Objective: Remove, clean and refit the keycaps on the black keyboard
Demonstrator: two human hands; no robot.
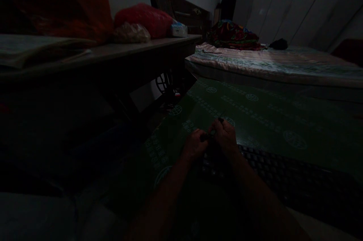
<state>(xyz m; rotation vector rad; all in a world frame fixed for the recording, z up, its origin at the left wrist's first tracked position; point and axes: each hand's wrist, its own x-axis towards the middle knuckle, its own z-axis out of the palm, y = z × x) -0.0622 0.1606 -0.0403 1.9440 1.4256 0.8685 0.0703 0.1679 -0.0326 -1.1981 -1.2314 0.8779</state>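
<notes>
We see both hands meet over the green patterned sheet (255, 120), just in front of a dark patterned cloth (283, 173). Our left hand (195, 144) and right hand (225, 135) are touching, and between their fingertips sits a small dark object (211, 135); both seem to pinch it, but the picture is too dark to tell how tight. The object lies between the two grips, equally near to both. Its long axis we cannot tell.

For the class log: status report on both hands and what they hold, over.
Left hand and right hand together, pinching a small dark object. Too dim to identify. Green patterned sheet beneath.
</notes>
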